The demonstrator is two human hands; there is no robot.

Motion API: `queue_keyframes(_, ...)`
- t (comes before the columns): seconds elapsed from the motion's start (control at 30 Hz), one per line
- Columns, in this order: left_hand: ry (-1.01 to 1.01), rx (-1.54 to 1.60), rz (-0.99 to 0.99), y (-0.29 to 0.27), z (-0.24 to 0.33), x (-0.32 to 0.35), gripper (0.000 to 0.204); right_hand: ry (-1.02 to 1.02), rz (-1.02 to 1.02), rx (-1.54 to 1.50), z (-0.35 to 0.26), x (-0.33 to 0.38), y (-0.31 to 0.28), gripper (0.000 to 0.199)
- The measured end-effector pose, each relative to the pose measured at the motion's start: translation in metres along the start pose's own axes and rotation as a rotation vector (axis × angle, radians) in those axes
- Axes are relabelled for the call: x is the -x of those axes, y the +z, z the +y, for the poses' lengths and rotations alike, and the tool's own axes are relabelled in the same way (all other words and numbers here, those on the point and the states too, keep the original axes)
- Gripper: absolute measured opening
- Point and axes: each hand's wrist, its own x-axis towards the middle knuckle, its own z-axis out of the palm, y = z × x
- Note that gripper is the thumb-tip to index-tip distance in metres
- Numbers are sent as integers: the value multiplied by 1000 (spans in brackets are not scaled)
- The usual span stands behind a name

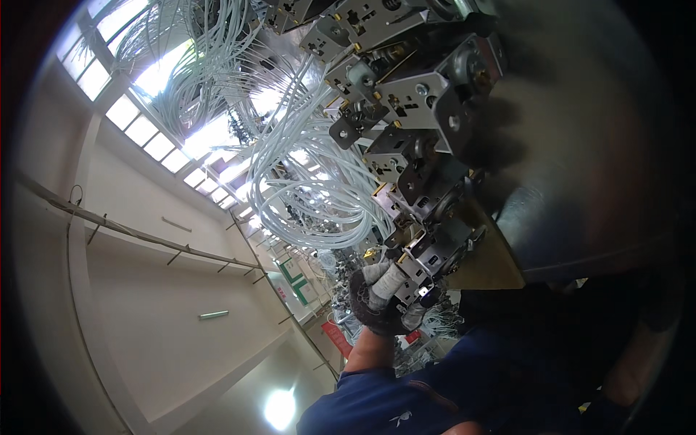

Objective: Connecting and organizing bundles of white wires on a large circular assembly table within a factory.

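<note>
Your left hand [380, 299], in a dark glove with white-wrapped fingers, is closed on the lowest metal unit [419, 286], fingers and thumb in contact with its near end. That unit lies directly up and to the right of your palm. Its own long axis cannot be fixed, since your fingers cover part of it. The governing relation is this: the row of metal mechanisms [402, 167] runs from your grip up the view, leaning slightly left at the top, and you have hold of its lower end. Your left is plainly the nearer hand; a forearm [629, 371] at the far right is in shadow, and the state of your right hand cannot be told. Your blue sleeve [366, 388] sits below the grip. Looped white cables [312, 232] hang close along the left flank of the row; a brown panel [489, 254] stands just beside its lower right, with a dull metallic surface [558, 217] beyond. Farther out, a pale wall [170, 312] fills the left and windows [145, 134] the upper left.
</note>
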Motion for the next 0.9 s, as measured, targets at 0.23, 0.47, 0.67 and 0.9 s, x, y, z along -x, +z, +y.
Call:
queue_keyframes(0.23, -242, 190, -169, -4, -2, -7, 45, -3, 16, -22, -1, -2, 3, 20)
queue_keyframes(0.47, -268, 283, -166, -2, 1, -17, 38, -21, 30, -40, -5, -3, 5, 20)
queue_keyframes(0.67, -294, 385, -298, -8, -1, -12, 54, -48, 40, -70, -17, -4, 18, 19)
queue_keyframes(0.9, -478, 599, -398, -24, -7, -7, 58, -44, 261, -290, -19, 1, 34, 14)
